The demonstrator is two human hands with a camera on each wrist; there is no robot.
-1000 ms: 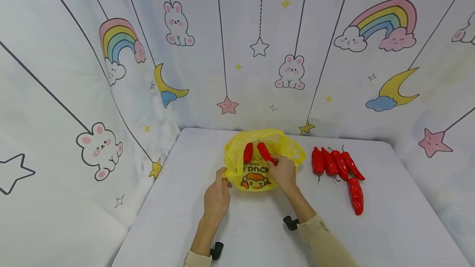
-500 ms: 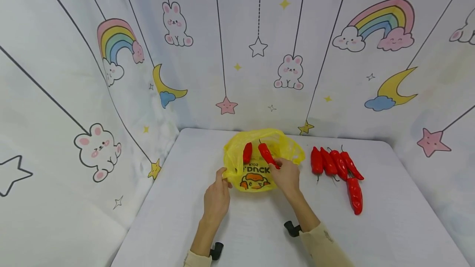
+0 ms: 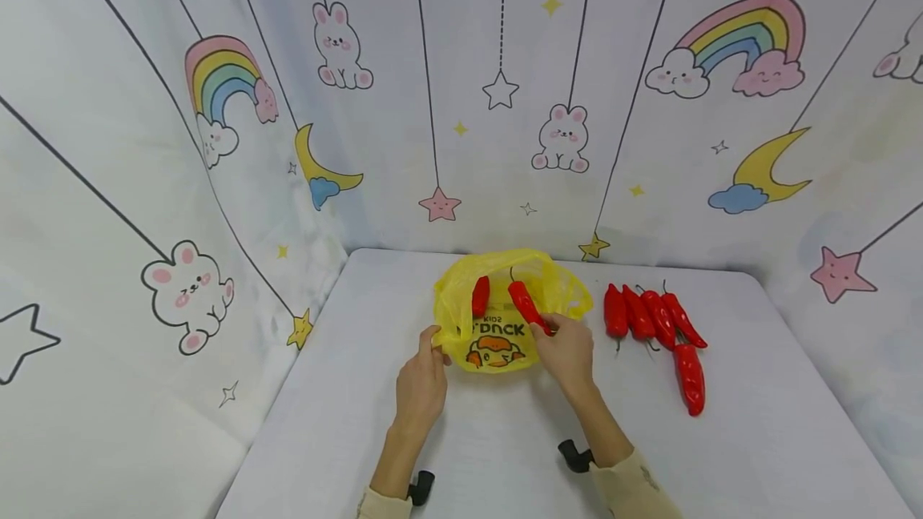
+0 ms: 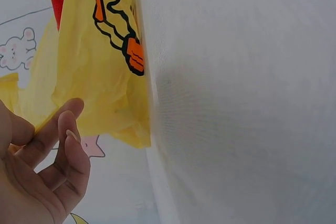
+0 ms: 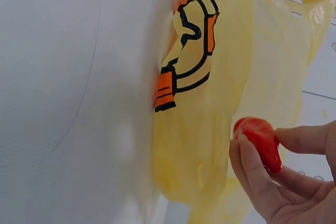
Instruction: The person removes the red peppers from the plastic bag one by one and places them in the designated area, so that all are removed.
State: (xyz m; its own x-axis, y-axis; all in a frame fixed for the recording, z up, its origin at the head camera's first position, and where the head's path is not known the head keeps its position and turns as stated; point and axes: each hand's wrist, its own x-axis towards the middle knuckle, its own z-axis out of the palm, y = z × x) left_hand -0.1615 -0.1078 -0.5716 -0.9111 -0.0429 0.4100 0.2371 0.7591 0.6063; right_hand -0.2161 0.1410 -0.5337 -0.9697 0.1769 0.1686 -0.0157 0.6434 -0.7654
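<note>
A yellow plastic bag (image 3: 454, 303) with a printed duck lies on the table, its mouth spread. My left hand (image 3: 421, 383) pinches the bag's near left edge between thumb and index finger; in the left wrist view the other fingers of the left hand (image 4: 47, 166) curl loosely. My right hand (image 3: 568, 349) holds a red chili pepper (image 3: 527, 304) by one end, its stem pointing away over the bag's opening. The right wrist view shows the end of this pepper (image 5: 258, 139) between thumb and fingers, beside the bag. Another red pepper (image 3: 481, 297) shows at the bag's left side.
To the right of the bag, several red peppers (image 3: 638, 315) lie side by side, and one more pepper (image 3: 690, 379) lies just nearer. The white table (image 3: 324, 399) ends at the back against a patterned cloth (image 3: 497, 175).
My right hand has shifted slightly to the right and toward me, and the pepper it holds has moved along with it. The left hand still pinches the bag's edge.
</note>
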